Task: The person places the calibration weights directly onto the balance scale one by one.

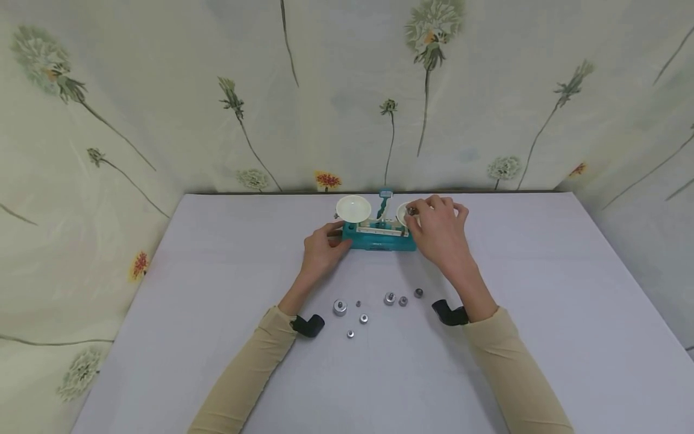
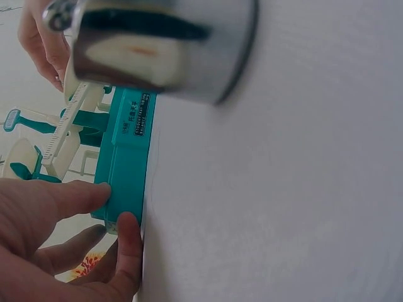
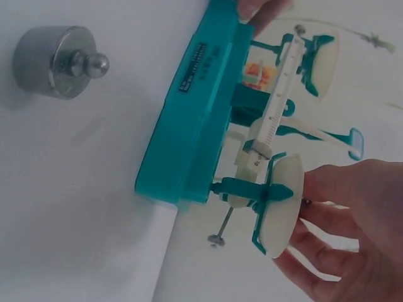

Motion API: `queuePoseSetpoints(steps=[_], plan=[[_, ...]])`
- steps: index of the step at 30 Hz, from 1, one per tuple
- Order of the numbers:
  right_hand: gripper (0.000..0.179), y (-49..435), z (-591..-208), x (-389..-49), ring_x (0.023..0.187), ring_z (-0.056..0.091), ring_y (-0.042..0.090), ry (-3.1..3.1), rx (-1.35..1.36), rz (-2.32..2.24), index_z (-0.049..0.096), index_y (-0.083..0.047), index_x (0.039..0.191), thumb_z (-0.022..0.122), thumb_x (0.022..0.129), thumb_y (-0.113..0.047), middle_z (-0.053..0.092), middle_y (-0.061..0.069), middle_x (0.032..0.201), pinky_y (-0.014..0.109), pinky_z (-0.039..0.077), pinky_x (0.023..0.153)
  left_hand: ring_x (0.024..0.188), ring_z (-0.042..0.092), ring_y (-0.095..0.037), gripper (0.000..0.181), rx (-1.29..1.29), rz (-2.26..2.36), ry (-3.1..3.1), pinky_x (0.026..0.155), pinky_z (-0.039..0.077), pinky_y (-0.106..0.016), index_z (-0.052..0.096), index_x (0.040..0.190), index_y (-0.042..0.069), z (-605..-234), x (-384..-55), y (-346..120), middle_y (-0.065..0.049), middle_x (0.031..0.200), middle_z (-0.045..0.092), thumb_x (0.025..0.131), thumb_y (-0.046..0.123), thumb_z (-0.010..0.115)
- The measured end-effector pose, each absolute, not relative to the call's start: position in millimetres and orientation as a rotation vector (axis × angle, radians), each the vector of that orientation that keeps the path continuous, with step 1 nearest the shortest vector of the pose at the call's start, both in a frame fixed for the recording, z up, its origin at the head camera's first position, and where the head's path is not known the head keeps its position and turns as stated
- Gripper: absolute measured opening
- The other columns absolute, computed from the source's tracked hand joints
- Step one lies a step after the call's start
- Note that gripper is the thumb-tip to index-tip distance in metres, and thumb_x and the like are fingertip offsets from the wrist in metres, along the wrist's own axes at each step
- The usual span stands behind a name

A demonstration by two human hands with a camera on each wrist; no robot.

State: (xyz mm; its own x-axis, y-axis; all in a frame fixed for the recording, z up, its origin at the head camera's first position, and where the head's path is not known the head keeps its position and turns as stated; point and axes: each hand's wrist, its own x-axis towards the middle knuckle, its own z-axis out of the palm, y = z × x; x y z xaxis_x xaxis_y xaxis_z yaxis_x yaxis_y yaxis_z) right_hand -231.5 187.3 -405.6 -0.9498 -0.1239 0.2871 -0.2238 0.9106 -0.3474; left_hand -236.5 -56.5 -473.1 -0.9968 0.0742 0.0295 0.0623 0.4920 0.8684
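Observation:
A teal student balance scale (image 1: 379, 242) with two white pans stands near the back edge of the table. My left hand (image 1: 321, 252) holds the left end of its base, the thumb (image 2: 94, 196) along one edge and the other fingers at the end. Over the right pan (image 3: 284, 207), my right hand (image 1: 440, 232) pinches a small metal weight (image 1: 412, 211). Fingers hide most of that weight, and only a tip of it shows in the right wrist view. The left pan (image 1: 353, 208) is bare.
Several silver weights of different sizes lie in front of the scale, among them a large one (image 1: 340, 308) and another (image 1: 390, 298) to its right. Black wrist mounts (image 1: 309, 326) sit at both sleeves. A flower-printed cloth (image 1: 347, 120) hangs behind the white table (image 1: 244, 241).

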Motion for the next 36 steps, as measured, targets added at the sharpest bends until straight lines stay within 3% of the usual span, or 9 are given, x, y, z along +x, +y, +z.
queuePoseSetpoints(steps=[16,36], plan=[[0.031,188,-403,-229,0.128,0.055,0.049,-2.826,0.239,0.586,0.07,-0.002,0.132,0.062,0.108,-0.02,0.068,0.025,0.128,0.078,0.026,0.116,0.115,0.078,-0.035,0.05,0.116,1.576,2.702,0.097,0.065,-0.044,0.062,0.149,0.005,-475,-237,-57,-0.022,0.138,0.072,0.102,0.017,0.073],[0.032,197,-392,-196,0.126,0.057,0.048,-2.792,0.236,0.543,0.068,-0.003,0.133,0.066,0.106,-0.02,0.07,0.023,0.124,0.078,0.027,0.117,0.115,0.077,-0.034,0.05,0.116,1.573,2.705,0.097,0.065,-0.044,0.061,0.15,0.007,-475,-237,-56,-0.022,0.139,0.072,0.103,0.018,0.073]])
